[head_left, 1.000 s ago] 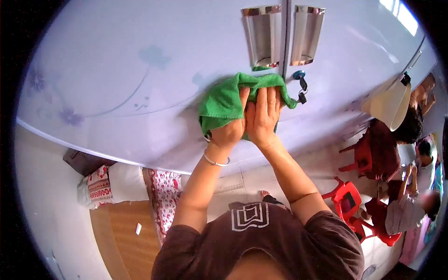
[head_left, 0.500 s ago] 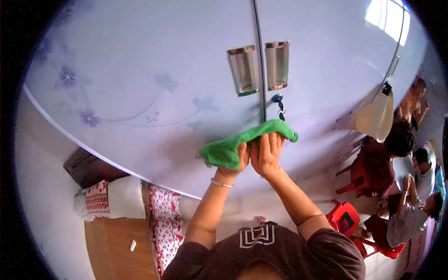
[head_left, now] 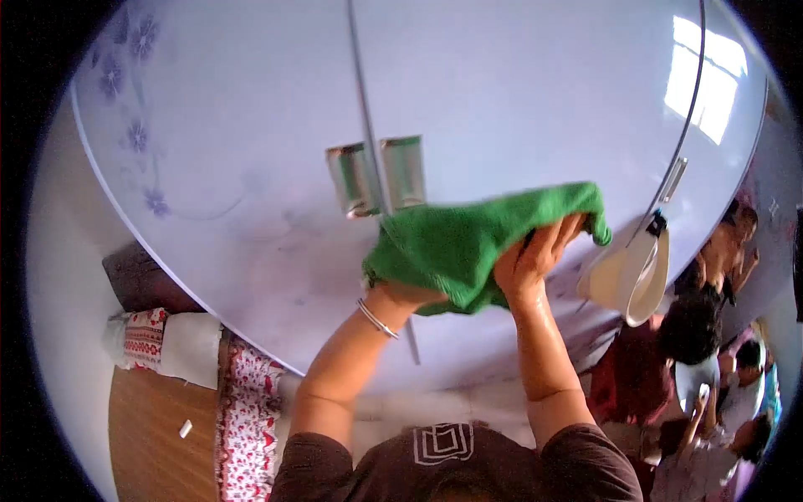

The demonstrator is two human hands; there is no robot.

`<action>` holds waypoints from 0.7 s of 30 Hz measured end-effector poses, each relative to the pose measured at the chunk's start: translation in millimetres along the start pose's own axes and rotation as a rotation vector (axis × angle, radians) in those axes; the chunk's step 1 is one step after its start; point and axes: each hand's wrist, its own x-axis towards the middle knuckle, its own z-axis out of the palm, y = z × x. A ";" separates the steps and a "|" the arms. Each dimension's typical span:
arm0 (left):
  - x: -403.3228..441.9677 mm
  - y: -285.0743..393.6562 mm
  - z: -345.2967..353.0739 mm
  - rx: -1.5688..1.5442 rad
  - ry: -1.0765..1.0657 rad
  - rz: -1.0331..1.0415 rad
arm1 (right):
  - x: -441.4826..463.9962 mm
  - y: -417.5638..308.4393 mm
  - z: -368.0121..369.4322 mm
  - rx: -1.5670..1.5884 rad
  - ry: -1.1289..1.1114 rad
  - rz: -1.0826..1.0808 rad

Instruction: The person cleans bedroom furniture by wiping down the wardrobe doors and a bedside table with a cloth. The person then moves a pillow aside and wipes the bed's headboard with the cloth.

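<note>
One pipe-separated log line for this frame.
left hand: partly covered by green cloth | right hand: touching green cloth | green cloth: spanning two cabinet doors

A bright window reflection [head_left: 709, 88] glares on the glossy cabinet [head_left: 527, 100], whose edges bow with fisheye distortion.

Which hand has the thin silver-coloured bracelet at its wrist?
The left hand, mostly covered by the rumpled green cloth. It wears the bracelet; the right hand has none.
</note>
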 end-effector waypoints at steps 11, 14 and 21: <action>105.2 -11.3 76.4 0.578 0.192 -0.341 | 107.9 88.8 44.1 -0.103 -0.395 -0.272; 130.6 -20.6 58.1 0.582 0.205 -0.307 | 143.9 83.1 53.6 -0.062 -0.337 -0.384; 99.1 -10.6 74.5 0.556 0.088 -0.355 | 122.3 97.6 44.0 -0.020 -0.527 -0.580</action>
